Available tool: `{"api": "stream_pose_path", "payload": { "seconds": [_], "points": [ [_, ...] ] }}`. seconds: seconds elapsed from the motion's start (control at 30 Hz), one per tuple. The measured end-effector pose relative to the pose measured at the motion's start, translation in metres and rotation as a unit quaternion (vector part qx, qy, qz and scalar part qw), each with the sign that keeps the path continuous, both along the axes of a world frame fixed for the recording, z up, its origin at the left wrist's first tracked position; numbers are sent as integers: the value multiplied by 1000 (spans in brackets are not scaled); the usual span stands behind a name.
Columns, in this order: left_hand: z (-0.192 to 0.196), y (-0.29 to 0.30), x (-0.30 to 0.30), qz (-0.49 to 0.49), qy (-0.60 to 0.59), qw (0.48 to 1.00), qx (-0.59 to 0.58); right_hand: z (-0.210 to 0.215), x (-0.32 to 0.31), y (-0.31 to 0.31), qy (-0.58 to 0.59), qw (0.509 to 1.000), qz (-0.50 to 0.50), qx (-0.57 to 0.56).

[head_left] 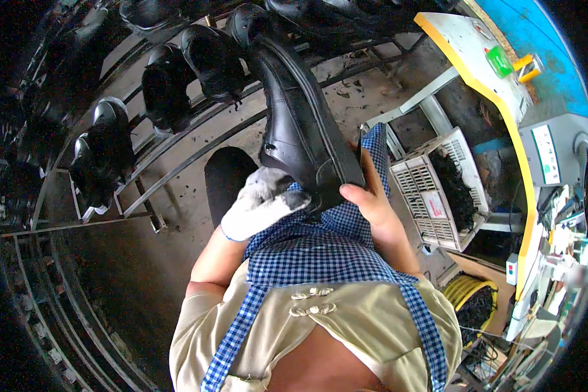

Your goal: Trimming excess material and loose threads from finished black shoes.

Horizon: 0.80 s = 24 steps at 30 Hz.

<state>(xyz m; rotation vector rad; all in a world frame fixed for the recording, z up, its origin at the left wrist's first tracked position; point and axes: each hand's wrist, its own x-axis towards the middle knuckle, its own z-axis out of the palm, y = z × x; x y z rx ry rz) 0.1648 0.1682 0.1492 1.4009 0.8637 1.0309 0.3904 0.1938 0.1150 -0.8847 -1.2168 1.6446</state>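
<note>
A black leather shoe (294, 124) is held on its side above my lap, toe pointing away and the thick sole edge to the right. Around its heel end on the left, my left hand (268, 199) is closed, in a white knit glove with darkened fingertips. My right hand (369, 196) is bare and grips the heel from the right, thumb on the near edge and the other fingers partly hidden behind the sole. A thin dark strip (360, 145) stands up beside those fingers; I cannot make out what it is.
On a metal rack (176, 153) at the left and far side sit several black shoes (165, 88). To the right are a pale plastic crate (428, 189) of black scraps, a yellow-edged workbench (503, 95), a grey machine (555, 150) and a yellow basket (460, 294). Scraps dot the floor.
</note>
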Motion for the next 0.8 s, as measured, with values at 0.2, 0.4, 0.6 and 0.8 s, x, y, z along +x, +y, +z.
{"api": "stream_pose_path", "payload": {
  "seconds": [0.2, 0.4, 0.6, 0.8],
  "points": [
    [-8, 14, 30, 186, -405, 876, -184, 7, -13, -1, -195, 965, 61, 167],
    [-4, 10, 25, 215, -361, 881, -217, 32, -11, 18, -276, 895, -99, 335],
    [-5, 1, 29, 255, -335, 888, -186, 51, -37, 35, -307, 773, -75, 550],
    [-15, -6, 28, 292, -228, 926, -77, 61, -44, 36, -335, 704, -67, 622]
  ]
}}
